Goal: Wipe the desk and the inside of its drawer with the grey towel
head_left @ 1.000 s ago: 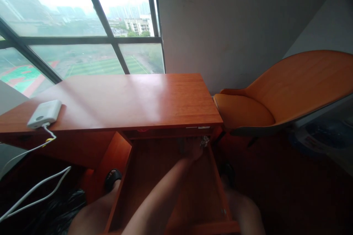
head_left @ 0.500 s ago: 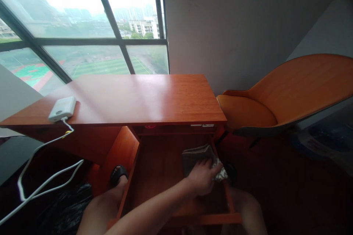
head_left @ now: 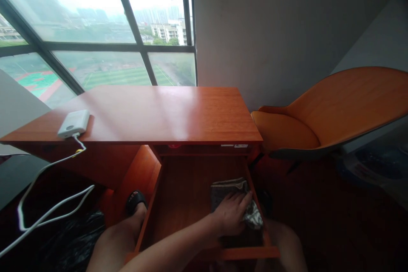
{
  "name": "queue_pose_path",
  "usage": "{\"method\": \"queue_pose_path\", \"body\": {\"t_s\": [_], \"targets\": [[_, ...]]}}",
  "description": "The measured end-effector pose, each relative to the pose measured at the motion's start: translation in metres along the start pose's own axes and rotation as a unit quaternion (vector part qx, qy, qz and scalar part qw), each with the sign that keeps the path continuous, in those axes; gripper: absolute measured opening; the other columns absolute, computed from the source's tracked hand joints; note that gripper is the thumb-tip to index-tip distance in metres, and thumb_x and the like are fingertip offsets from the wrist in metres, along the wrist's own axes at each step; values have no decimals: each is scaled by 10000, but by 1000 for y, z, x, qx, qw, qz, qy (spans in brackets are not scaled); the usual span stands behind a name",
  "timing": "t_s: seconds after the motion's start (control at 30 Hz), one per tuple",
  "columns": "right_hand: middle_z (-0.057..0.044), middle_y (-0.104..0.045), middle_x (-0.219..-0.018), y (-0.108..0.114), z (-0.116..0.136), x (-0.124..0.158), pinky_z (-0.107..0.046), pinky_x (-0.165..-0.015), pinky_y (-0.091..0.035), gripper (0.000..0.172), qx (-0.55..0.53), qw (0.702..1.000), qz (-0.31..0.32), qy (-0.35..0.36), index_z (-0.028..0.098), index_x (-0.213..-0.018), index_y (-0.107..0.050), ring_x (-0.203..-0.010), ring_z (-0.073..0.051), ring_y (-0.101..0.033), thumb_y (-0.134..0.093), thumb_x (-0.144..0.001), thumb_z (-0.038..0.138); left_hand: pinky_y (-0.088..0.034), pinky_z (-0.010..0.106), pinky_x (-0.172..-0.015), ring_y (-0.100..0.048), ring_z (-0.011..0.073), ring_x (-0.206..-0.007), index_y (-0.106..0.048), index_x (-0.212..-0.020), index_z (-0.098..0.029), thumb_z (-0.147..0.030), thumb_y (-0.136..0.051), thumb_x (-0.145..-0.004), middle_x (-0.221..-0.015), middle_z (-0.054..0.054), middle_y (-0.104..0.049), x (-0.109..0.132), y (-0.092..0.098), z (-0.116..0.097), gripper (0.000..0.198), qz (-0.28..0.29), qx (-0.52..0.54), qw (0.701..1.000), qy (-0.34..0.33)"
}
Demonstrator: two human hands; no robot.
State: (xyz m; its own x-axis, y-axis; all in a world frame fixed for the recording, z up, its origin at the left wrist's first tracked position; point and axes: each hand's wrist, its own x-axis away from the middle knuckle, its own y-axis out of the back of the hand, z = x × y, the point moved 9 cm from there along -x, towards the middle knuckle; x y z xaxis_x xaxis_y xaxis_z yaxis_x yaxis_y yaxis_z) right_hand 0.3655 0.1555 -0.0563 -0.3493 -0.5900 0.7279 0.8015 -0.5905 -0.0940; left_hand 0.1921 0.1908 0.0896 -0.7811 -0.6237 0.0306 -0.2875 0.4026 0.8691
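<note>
The left hand (head_left: pixel 234 219) lies palm-down on a grey folded cloth (head_left: pixel 223 189), fingers stretched over it rather than clenched (no closed grasp shows). The cloth sits at the right side of the open drawer (head_left: pixel 188 187), under the wooden desk (head_left: pixel 165 112), with an orange chair (head_left: pixel 318 114) beside it.

Nothing in view can be read: no word, number or brand. Two small white stickers (head_left: pixel 235 145) sit on the front rail under the right end of the reddish-brown wooden desk top (head_left: pixel 165 114), and a red-marked label lies on the pale bluish container (head_left: pixel 376 161) on the floor at the far right; all are too small or blurred. The pale print on the crumpled grey cloth (head_left: pixel 254 217) in the near open wooden drawer (head_left: pixel 185 195) and the dark mark on the flat white charger box (head_left: pixel 74 123) at the left are equally unclear.
</note>
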Motion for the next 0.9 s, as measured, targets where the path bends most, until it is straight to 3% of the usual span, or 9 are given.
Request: {"method": "queue_pose_path", "body": {"t_s": [0.17, 0.3, 0.43, 0.7, 0.9], "targets": [[52, -545, -524, 30, -8, 4, -262, -358, -347, 54, 44, 995, -78, -34, 320, -638, -595, -455, -161, -543, -642, -635, 294, -166, 470, -1132, -241, 313, -1374, -235, -1431, -140, -299, -573, -720, -1483, 148, -327, -25, 11, 52, 804, -98, 2, 992, 84], [65, -507, -458, 28, -18, 6, -237, -346, -317, 68, 43, 998, -31, -44, 312, -603, -595, -395, -133, -502, -644, -651, 312, -248, 439, -1114, -390, 284, -1297, -464, -1309, -166, -253, -517, -774, -1368, 113, -495, -47, 42, 109, 545, -220, 13, 951, 218], [53, -532, -445, 26, -27, 12, -247, -369, -352, 103, 57, 998, -14, -30, 279, -644, -630, -397, -134, -515, -597, -703, 357, -286, 485, -1077, -486, 312, -1211, -594, -1171, -161, -235, -476, -819, -1206, 123, -619, -72, 57, 144, 378, -261, 21, 920, 291], [70, -480, -336, 43, -17, 12, -276, -402, -389, 178, 102, 990, -91, 17, 254, -544, -598, -357, -147, -488, -640, -671, 371, -232, 456, -1115, -393, 279, -1305, -556, -1250, -242, -322, -461, -876, -1301, 60, -577, -114, 59, 150, 394, -267, 47, 924, 268], [50, -542, -410, 39, -20, 8, -261, -434, -396, 211, 105, 990, -79, -43, 228, -538, -584, -403, -135, -533, -614, -700, 360, -283, 456, -1085, -462, 291, -1245, -557, -1231, -208, -328, -452, -886, -1264, 94, -594, -114, 52, 129, 380, -260, 57, 927, 263]]}}
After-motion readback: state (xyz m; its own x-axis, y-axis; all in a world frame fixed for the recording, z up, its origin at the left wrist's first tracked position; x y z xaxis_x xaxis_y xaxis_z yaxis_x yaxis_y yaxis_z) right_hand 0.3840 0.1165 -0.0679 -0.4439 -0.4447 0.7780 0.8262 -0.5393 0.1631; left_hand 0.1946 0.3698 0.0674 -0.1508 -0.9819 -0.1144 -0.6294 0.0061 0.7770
